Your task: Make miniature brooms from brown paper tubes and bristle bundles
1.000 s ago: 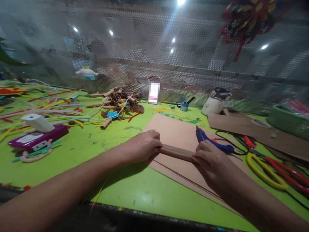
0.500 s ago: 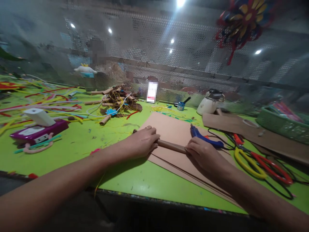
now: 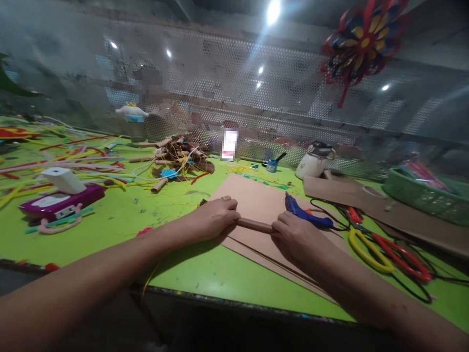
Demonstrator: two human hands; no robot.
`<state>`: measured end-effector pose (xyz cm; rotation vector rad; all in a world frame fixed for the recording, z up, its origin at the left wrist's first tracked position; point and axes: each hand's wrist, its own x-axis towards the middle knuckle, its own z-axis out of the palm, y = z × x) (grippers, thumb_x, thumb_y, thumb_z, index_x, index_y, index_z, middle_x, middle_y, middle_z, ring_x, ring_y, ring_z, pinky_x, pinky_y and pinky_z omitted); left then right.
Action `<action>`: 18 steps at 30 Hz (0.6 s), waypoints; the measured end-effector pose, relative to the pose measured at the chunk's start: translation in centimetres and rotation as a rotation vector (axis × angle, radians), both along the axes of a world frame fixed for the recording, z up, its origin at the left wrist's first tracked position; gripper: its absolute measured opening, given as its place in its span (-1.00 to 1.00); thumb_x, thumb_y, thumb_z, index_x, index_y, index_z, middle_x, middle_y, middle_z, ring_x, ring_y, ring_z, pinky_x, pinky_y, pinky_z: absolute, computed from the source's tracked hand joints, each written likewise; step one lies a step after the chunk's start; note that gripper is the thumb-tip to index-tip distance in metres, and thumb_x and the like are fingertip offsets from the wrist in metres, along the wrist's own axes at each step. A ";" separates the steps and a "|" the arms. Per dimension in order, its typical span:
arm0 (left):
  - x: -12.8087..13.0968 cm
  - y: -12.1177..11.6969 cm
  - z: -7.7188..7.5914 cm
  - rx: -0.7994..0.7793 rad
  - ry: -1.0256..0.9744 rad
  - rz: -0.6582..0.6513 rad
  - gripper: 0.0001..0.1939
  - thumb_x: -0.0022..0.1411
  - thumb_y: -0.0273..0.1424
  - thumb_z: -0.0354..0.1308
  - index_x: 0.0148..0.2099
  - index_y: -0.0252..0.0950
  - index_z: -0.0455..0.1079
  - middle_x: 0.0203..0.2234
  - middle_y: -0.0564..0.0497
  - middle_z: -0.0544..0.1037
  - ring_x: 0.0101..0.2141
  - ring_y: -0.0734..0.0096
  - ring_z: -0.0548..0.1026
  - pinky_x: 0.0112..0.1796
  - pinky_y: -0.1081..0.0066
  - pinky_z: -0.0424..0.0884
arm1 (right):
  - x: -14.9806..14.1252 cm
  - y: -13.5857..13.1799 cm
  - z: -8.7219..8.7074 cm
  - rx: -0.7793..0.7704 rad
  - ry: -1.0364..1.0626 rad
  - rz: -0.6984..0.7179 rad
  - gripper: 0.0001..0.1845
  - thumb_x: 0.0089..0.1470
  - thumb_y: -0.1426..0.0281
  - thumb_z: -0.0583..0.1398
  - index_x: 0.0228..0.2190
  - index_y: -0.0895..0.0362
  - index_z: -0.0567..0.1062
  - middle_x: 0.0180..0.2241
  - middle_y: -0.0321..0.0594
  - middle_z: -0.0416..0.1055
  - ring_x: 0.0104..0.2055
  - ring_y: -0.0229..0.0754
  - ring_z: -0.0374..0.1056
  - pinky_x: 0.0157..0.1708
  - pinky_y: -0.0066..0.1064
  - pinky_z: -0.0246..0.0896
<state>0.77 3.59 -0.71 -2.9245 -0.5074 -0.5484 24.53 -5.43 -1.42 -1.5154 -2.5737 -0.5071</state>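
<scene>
A thin brown rolled paper tube [image 3: 255, 225] lies across a stack of brown paper sheets [image 3: 244, 188]. The fingers of my left hand [image 3: 217, 217] are closed over its left part, and a ring shows on one finger. From the other side my right hand [image 3: 298, 237] closes on the tube's right end, with a short stretch bare between the two hands. A blue glue gun [image 3: 309, 216] rests on the sheets just beyond my right hand. To the right lie scissors with yellow handles [image 3: 370, 252] and another pair with red handles [image 3: 403, 256], among black cords.
A pile of brown paper tubes [image 3: 179, 159] with yellow strands stands at the back left. Left of it are pipe cleaners [image 3: 80, 166] and a purple power strip [image 3: 62, 201] with a white plug. A kettle [image 3: 313, 160], brown cardboard [image 3: 340, 193] and a green basket [image 3: 421, 195] are right.
My right hand has shifted slightly left towards my left hand, so less of the tube shows between them. The camera view has tilted up a little.
</scene>
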 end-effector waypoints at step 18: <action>0.0 -6.9 0.5 -1.307 -0.819 0.453 -0.94 -0.03 -0.52 0.17 -0.52 -0.35 0.41 -0.58 -0.02 0.44 -0.43 0.32 0.44 -0.33 0.37 0.32 | -8.2 -5.5 2.1 -0.112 -0.030 -0.256 -0.75 0.07 0.62 0.03 -0.34 0.26 0.50 -0.37 0.00 0.42 -0.30 -0.05 0.36 -0.41 -0.38 0.13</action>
